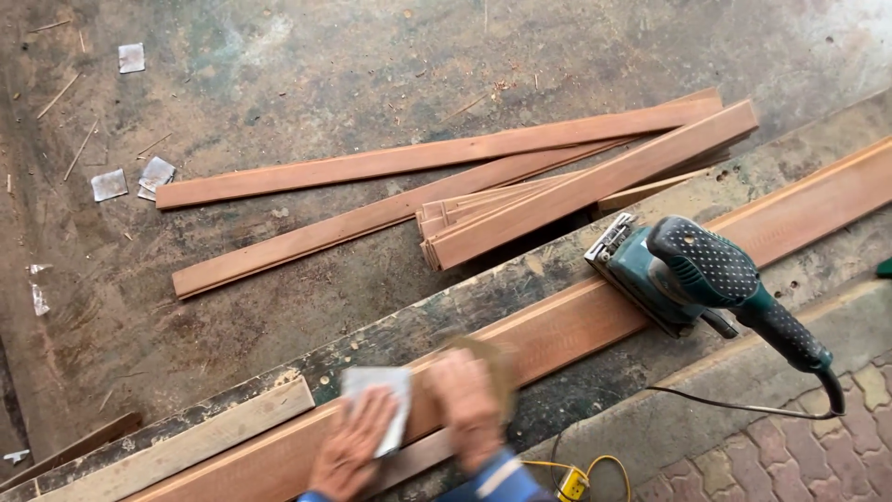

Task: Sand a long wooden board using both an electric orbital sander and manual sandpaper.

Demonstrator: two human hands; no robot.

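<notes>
Pressing a thin, limp sandpaper sheet (379,409) flat on the stiff plank (557,330) at bottom centre, left hand (351,451) fingers spread, right hand (469,409) blurred, best held by its edges

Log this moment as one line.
left hand: on sandpaper sheet | right hand: on long board, blurred | sander: resting on board, unheld
</notes>
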